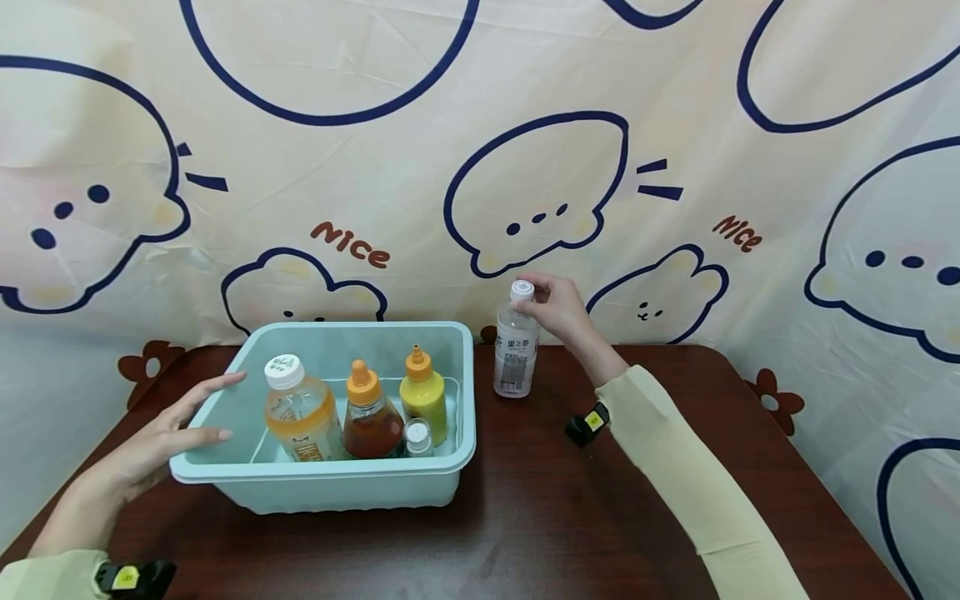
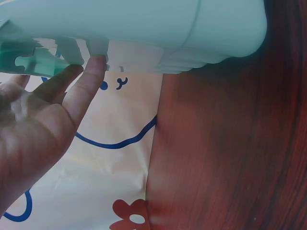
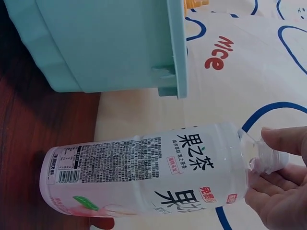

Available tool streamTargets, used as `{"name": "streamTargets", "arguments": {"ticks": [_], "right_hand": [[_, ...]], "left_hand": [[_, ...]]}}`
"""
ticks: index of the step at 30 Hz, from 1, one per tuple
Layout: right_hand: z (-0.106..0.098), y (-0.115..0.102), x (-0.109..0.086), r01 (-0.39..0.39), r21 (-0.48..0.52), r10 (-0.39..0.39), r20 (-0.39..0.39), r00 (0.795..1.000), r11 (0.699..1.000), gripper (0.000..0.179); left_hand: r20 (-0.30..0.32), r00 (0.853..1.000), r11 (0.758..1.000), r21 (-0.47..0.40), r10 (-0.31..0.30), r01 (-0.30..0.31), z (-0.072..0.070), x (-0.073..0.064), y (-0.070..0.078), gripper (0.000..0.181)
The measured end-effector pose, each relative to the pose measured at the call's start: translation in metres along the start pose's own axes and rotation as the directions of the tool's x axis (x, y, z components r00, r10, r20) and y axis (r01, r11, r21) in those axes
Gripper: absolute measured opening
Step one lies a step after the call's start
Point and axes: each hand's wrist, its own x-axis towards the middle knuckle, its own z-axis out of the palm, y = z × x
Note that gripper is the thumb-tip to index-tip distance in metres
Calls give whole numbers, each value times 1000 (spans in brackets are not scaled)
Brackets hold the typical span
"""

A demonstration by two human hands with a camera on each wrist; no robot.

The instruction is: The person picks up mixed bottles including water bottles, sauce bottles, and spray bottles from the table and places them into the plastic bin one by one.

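Observation:
My right hand (image 1: 557, 307) pinches the neck of a clear plastic drink bottle (image 1: 516, 354), just under its white cap. In the right wrist view the label of the drink bottle (image 3: 139, 172) shows a peach and dark characters. The bottle is upright, right of a light blue plastic bin (image 1: 322, 471); its base is at the table, but I cannot tell whether it touches. At the bin's left end, my left hand (image 1: 153, 442) reaches along the rim with fairly straight fingers. In the left wrist view its fingertips (image 2: 97, 64) meet the bin's side.
Inside the bin stand a white-capped bottle of orange drink (image 1: 303, 417), a dark red sauce bottle (image 1: 371, 429), a yellow squeeze bottle (image 1: 425, 400) and a small white-capped bottle (image 1: 418, 437). The dark wooden table (image 1: 600, 517) meets a patterned cloth (image 1: 412, 183) behind.

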Motion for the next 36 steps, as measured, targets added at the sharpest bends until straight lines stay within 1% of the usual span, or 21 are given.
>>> {"name": "streamTargets", "arguments": {"ticks": [4, 9, 15, 20, 24, 28, 36], "right_hand": [[-3, -5, 0, -2, 13, 2, -1, 1000, 1000, 47], [-5, -11, -2, 19, 8, -19, -6, 1000, 1000, 47], [-7, -19, -4, 54, 10, -54, 1, 999, 999, 47], [-8, -26, -5, 92, -1, -92, -13, 996, 996, 48], [-9, -34, -5, 120, 13, -120, -30, 992, 993, 47], [-9, -42, -6, 123, 30, -122, -37, 992, 992, 47], [-11, -56, -8, 129, 23, -128, -29, 991, 991, 48]], "left_hand": [[-4, 1000, 1000, 13, 0, 0, 0, 0, 0, 68], [-4, 1000, 1000, 17, -2, 2, 1, 0, 0, 69], [-12, 1000, 999, 31, 6, -5, 1, 0, -2, 69], [-15, 1000, 999, 33, 15, -14, 1, 0, -2, 68], [-14, 1000, 1000, 27, 12, -11, 2, 0, -1, 68], [-11, 1000, 1000, 21, 13, -12, 1, 0, -2, 67], [-11, 1000, 999, 36, 7, -7, 0, -1, -2, 68]]}}
